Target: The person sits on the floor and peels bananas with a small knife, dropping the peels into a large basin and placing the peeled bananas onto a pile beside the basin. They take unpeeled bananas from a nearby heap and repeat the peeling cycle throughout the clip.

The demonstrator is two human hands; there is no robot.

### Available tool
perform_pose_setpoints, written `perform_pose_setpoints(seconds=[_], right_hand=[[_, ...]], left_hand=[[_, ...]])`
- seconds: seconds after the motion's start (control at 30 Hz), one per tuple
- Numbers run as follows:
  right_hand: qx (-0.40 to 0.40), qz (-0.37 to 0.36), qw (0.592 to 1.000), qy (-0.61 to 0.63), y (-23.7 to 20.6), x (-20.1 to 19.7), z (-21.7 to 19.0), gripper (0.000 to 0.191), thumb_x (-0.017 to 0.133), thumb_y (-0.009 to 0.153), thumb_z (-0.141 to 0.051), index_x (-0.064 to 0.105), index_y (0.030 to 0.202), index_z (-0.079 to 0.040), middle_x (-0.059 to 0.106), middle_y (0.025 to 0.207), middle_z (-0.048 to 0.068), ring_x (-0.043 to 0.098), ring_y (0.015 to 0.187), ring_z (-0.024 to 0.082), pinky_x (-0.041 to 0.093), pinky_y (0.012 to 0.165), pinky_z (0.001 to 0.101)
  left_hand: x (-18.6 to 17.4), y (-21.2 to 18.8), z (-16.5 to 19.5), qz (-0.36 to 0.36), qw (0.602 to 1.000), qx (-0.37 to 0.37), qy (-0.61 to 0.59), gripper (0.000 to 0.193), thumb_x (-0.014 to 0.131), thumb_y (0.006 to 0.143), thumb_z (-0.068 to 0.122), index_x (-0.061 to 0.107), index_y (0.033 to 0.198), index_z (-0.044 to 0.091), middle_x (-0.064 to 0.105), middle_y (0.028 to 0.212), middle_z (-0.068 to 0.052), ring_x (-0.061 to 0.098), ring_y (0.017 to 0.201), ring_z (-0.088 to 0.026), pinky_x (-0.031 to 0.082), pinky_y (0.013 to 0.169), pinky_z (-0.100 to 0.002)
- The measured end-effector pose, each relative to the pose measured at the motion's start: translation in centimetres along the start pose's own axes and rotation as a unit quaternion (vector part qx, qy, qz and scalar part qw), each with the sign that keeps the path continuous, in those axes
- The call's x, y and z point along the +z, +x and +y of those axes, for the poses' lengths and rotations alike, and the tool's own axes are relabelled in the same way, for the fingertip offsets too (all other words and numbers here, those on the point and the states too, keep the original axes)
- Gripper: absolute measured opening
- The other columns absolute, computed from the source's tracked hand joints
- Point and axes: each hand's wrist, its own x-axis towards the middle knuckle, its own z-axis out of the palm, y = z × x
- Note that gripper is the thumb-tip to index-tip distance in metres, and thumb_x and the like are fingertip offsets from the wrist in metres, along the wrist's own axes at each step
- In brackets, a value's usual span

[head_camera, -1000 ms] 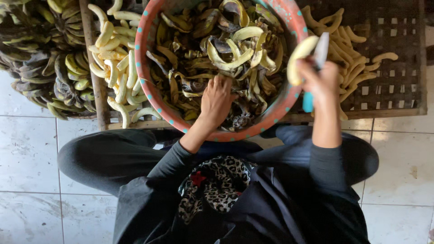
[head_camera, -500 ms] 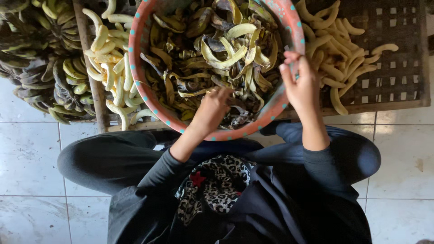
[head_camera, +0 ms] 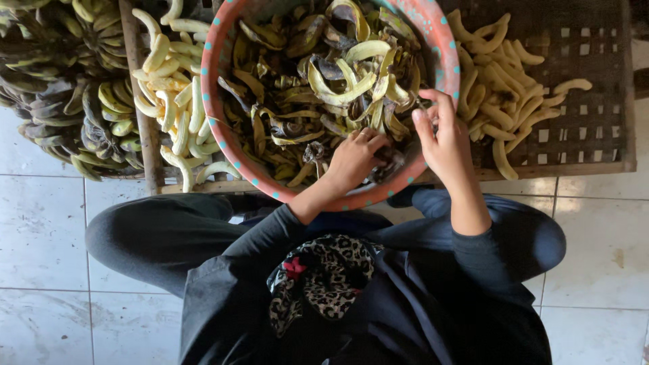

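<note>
A big pink basin [head_camera: 443, 51] with teal dots holds a heap of yellow and blackened banana peels [head_camera: 324, 88]. My left hand [head_camera: 351, 159] is pushed into the peels at the near rim, its fingers curled down on a dark piece [head_camera: 391, 162]. My right hand [head_camera: 443, 135] hovers over the rim at the near right, back up and fingers bent toward the peels. What lies in its palm is hidden. To the right of the basin, peeled pale bananas [head_camera: 500, 101] lie on a dark slatted wooden rack [head_camera: 588, 128].
More peeled bananas [head_camera: 172, 101] are piled left of the basin. Bunches of green-black unpeeled bananas [head_camera: 61, 88] lie at far left. I sit cross-legged in dark clothes on a white tiled floor [head_camera: 40, 243], with a leopard-print cloth [head_camera: 324, 277] at my chest.
My right hand held a peeled banana and a blue-handled knife up at the right; it has come down to the basin rim without the banana. My left hand shifted slightly nearer.
</note>
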Motion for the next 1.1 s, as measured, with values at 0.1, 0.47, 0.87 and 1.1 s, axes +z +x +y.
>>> perform_pose_setpoints(seconds=[0.1,0.47,0.87,1.1], right_hand=[[0.017,0.001,1.0,0.017,-0.8,-0.3,-0.8,0.036,0.056,0.114,-0.016,0.048,0.148,-0.007,0.057,0.086,0.008,0.059,0.075,0.02,0.05,0.072,0.0333],[-0.219,0.021,0.97,-0.103,-1.5,0.1,-3.7,0.039,0.046,0.118,-0.029,0.05,0.145,-0.002,0.071,0.123,0.018,0.073,0.1,0.036,0.057,0.081,0.0418],[-0.179,-0.046,0.979,-0.086,-1.7,1.1,-3.0,0.029,0.051,0.111,-0.029,0.051,0.123,-0.002,0.07,0.088,0.012,0.07,0.073,0.032,0.053,0.063,0.0421],[-0.028,-0.238,0.946,0.217,-2.1,2.6,-3.9,0.024,0.043,0.121,-0.03,0.048,0.118,-0.006,0.05,0.078,0.006,0.051,0.067,0.02,0.046,0.063,0.0345]], left_hand=[[-0.8,-0.1,0.8,0.121,0.984,-0.026,-0.127,0.039,0.073,0.091,0.012,0.053,0.125,0.005,0.07,0.113,-0.018,0.068,0.104,-0.037,0.055,0.085,-0.042],[-6.2,-2.5,6.1,0.088,0.905,-0.095,-0.405,0.033,0.052,0.11,0.014,0.05,0.14,0.001,0.062,0.099,-0.007,0.064,0.071,-0.011,0.052,0.065,-0.027],[-7.2,-3.2,5.2,0.056,0.96,-0.096,-0.259,0.04,0.064,0.102,0.03,0.057,0.134,0.007,0.064,0.087,-0.007,0.062,0.07,-0.018,0.052,0.062,-0.032],[-7.8,-3.3,3.5,0.265,0.958,0.047,0.1,0.043,0.075,0.08,0.007,0.07,0.123,0.013,0.07,0.119,-0.011,0.068,0.113,-0.035,0.049,0.104,-0.049]])
